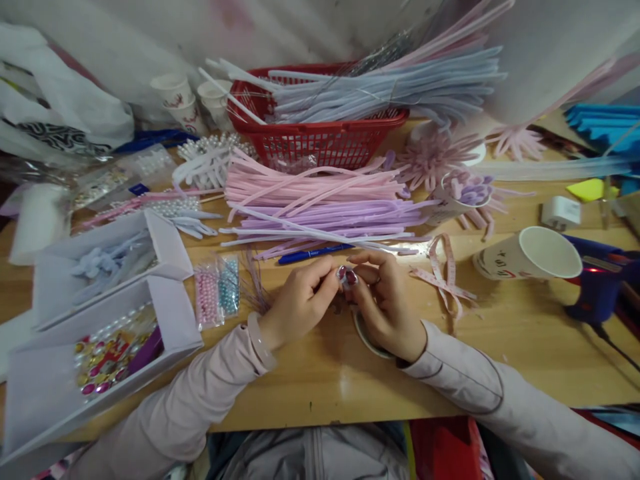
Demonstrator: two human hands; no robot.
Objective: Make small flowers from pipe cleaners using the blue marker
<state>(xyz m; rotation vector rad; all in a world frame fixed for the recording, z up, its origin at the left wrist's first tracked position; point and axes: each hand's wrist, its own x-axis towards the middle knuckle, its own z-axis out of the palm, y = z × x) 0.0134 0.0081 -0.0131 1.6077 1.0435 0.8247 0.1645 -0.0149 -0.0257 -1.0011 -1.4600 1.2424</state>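
My left hand point(300, 300) and my right hand point(395, 313) meet over the middle of the table, thumbs and fingers pinched together at the tips. Dark red, shiny spots and a small pale bit show between the fingertips; whether these are painted nails or a small held piece, I cannot tell. Under my right hand a round pale rim point(371, 345) peeks out, mostly hidden by the palm. Just beyond my hands lie a blue pen point(313, 254) and bundles of purple pipe cleaners point(330, 220) and pink pipe cleaners point(310, 185). Thin wires point(255, 277) lie beside my left hand.
Left: white boxes point(173, 313) with gems and flower pieces, plus pink bead packets point(208, 297) and teal ones point(229, 285). Right: a measuring tape point(440, 283), a tilted paper cup point(505, 257), a blue glue gun point(597, 287). Behind stands a red basket point(320, 143) of pipe cleaners.
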